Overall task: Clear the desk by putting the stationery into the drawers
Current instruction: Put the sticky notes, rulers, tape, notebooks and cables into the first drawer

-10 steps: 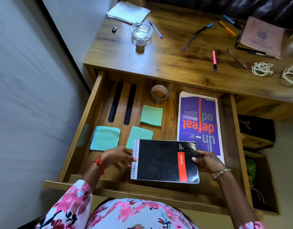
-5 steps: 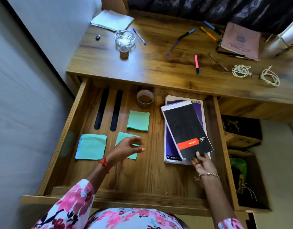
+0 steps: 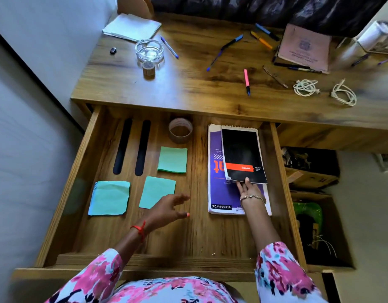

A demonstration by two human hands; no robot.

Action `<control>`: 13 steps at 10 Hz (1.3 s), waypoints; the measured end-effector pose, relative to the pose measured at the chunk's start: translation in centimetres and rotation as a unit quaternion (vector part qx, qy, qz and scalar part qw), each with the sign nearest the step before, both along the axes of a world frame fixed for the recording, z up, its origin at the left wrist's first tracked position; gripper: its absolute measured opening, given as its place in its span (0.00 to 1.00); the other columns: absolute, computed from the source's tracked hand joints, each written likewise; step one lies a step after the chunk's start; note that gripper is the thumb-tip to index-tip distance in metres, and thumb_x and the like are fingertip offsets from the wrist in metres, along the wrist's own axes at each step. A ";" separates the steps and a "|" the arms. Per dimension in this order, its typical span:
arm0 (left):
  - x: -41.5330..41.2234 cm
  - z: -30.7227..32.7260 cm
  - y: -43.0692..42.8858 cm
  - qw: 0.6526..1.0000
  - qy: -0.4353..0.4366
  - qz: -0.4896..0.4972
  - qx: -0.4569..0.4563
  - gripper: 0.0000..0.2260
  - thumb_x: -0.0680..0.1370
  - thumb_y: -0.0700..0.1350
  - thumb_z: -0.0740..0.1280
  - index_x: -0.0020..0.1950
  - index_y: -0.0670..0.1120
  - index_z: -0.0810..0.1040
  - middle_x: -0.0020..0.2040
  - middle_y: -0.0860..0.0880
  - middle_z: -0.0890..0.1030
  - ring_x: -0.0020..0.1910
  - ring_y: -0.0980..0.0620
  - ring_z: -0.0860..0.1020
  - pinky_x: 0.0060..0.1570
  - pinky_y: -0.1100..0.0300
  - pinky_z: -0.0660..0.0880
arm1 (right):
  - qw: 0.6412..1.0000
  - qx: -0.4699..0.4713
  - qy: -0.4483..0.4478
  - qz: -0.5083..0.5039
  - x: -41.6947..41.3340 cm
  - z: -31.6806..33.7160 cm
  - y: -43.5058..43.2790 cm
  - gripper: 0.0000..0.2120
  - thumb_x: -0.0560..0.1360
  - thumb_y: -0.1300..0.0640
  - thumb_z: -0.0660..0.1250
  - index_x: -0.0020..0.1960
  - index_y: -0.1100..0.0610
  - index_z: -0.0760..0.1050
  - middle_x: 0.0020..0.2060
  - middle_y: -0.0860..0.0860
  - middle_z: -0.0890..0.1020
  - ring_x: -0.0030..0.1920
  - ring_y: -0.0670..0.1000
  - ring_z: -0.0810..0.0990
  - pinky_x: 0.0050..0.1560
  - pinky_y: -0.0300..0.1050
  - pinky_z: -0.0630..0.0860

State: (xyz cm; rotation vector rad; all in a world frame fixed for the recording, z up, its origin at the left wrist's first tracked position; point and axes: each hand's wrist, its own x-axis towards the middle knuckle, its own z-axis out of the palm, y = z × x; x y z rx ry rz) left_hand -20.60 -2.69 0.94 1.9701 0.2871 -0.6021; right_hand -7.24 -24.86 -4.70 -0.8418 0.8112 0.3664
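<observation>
Drawer (image 3: 68, 193) was pulled out under the desk (image 3: 188, 88); everything below is placed relative to it. Your right hand (image 3: 249, 190) reached into the drawer's right side, fingers straight and together, fingertips touching the near edge of the black spiral pad (image 3: 242, 156). Whether any finger sat under the pad, cannot tell. The pad lay flat on the purple notebook (image 3: 219, 193), toward the drawer's far right, spiral binding at the far end. Your left hand (image 3: 166, 209) hovered over the drawer's middle floor, fingers spread and loosely curled, holding nothing, just beside the nearest green sticky pad (image 3: 157, 192). A second green pad (image 3: 172, 159) lay farther in, a blue-green one (image 3: 110, 197) by the drawer's left wall. Tape roll (image 3: 180, 130) stood at the drawer's back, two black rulers (image 3: 131, 145) left of it. Beyond the drawer, on the desk: pink highlighter (image 3: 246, 80), blue pens (image 3: 223, 51), glass ashtray (image 3: 149, 51), two coiled white cables (image 3: 324, 90).
</observation>
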 end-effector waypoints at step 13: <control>2.1 3.0 5.5 0.973 -0.214 0.010 0.081 0.22 0.74 0.44 0.68 0.67 0.46 0.69 0.68 0.46 0.70 0.66 0.49 0.68 0.55 0.66 0.69 | 0.932 -0.329 -0.103 0.113 -3.9 6.9 1.3 0.08 0.75 0.66 0.63 0.52 0.67 0.76 0.32 0.56 0.78 0.21 0.43 0.77 0.21 0.34 0.73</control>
